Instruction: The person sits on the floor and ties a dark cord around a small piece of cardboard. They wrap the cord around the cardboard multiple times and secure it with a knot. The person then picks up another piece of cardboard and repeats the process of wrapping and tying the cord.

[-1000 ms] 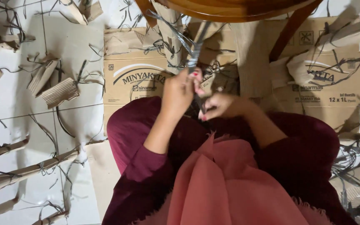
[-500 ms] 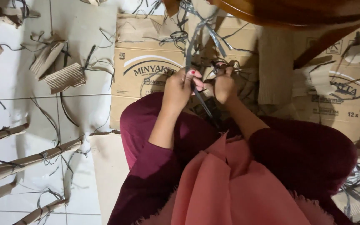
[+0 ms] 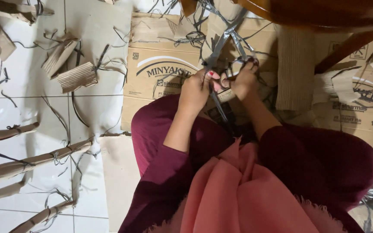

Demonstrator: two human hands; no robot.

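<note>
My left hand (image 3: 195, 90) is closed around a long grey plastic strap (image 3: 222, 42), which rises toward the table and hangs down to my lap. My right hand (image 3: 246, 82) sits just to its right, almost touching it. It grips a small pair of scissors (image 3: 237, 65) whose looped handles show above the fingers. The blades are hidden between my hands. Both hands hover over a flattened printed cardboard box (image 3: 160, 64), above my knees in dark red cloth (image 3: 169, 125).
Rolled cardboard sticks tied with strap (image 3: 35, 159) lie on the white tile floor at left, beside corrugated scraps (image 3: 76, 77) and loose strap bits. A round wooden table (image 3: 324, 13) with a slanted leg (image 3: 346, 47) overhangs the top right. More flattened boxes (image 3: 363, 112) lie at right.
Both hands have moved away from my body, out over the box. The right hand has risen level with the left and closed in on the strap.
</note>
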